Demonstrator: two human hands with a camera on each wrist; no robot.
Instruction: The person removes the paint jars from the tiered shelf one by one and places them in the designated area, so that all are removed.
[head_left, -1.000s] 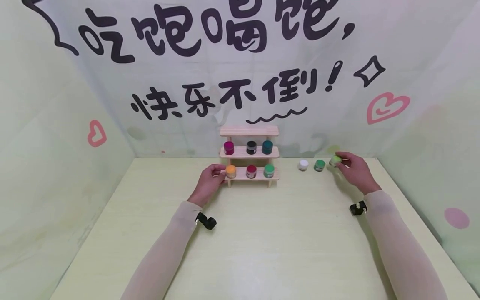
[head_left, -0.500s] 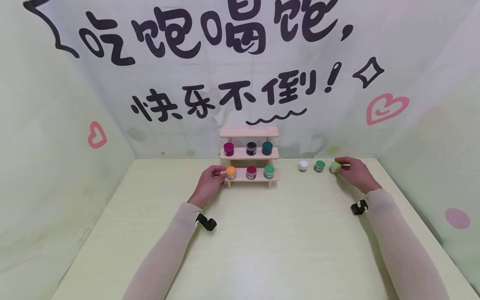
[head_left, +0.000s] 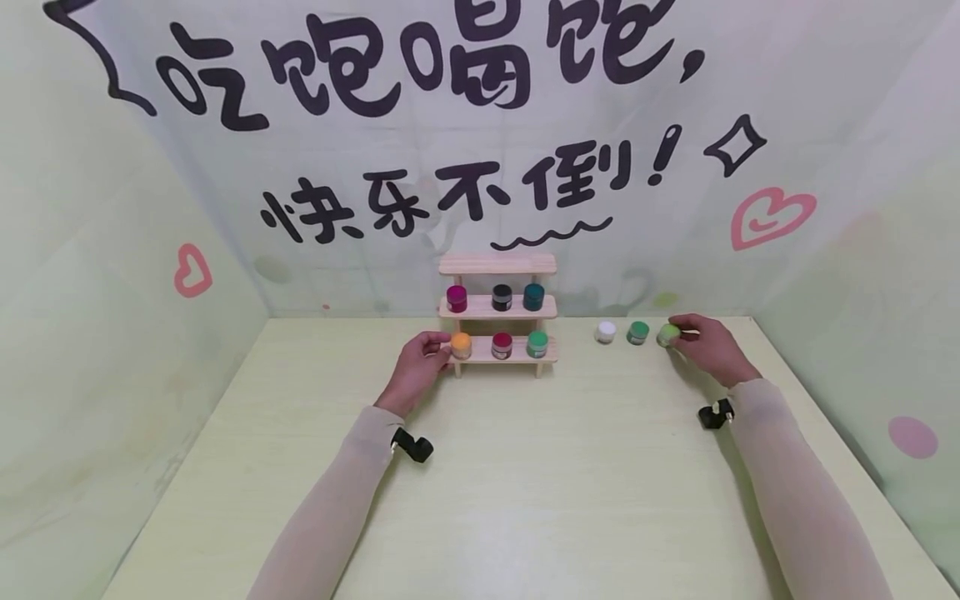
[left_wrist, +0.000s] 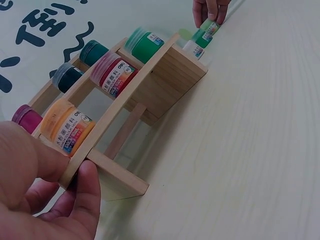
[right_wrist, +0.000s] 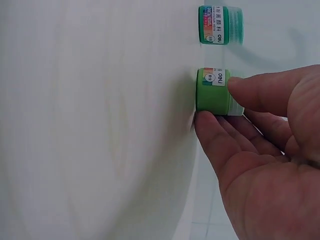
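Light-green jar (right_wrist: 212, 97) stands upright on the bench (head_left: 487, 492), pinched between the thumb and fingers of the right hand (head_left: 708, 346), which are parted only by the jar's own width. The thumb presses near the lid while the fingers take the opposite side, probably so that the small round pot can be guided without tipping. Well across, the left hand (head_left: 415, 367) curls round the end of the lowest step of the wooden stand (head_left: 497, 264); that hold looks meant to steady it, and it touches or nearly touches the orange jar (head_left: 461, 346).

Beside that on the same step stand a red jar (head_left: 502, 345) and a mint-green jar (head_left: 537, 344); on the step above, a magenta jar (head_left: 457, 298), a black jar (head_left: 502, 297) and a teal jar (head_left: 533, 297). Their spacing likely leaves each one easy to grasp. Between the stand and the right hand, a white jar (head_left: 605, 332) and a dark-green jar (head_left: 638, 333) line up with the pinched one along the back of the bench, near the lettered backdrop (head_left: 337, 275).
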